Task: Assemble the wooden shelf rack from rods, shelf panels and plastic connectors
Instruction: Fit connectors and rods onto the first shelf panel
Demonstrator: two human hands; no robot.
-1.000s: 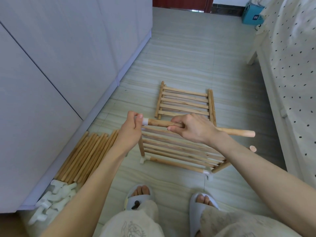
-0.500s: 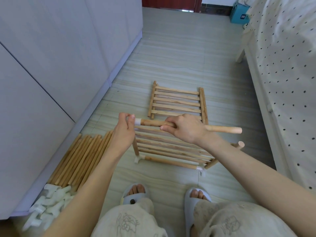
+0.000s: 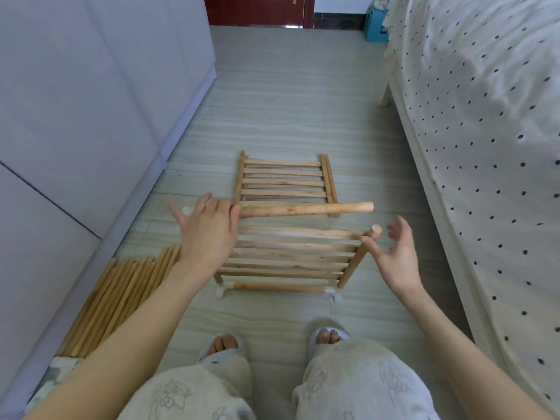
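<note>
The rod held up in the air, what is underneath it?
Under the rod lies the near edge of a flat shelf panel on the floor. The left hand covers the rod's left end, so what sits there cannot be seen.

Single head-worn wide-angle view, forward and down, close above floor [image 3: 291,95].

This is a bedroom in a home. To the right of the hands stands a bed [image 3: 472,122] draped in a cream, dark-dotted cover, its white leg on the pale striped floor tiles [image 3: 291,110]. Left of the hands runs a tall wardrobe [image 3: 91,101] with plain pale doors (no handles visible). Far beyond the hands, a dark red door [image 3: 257,10] closes the room.
</note>
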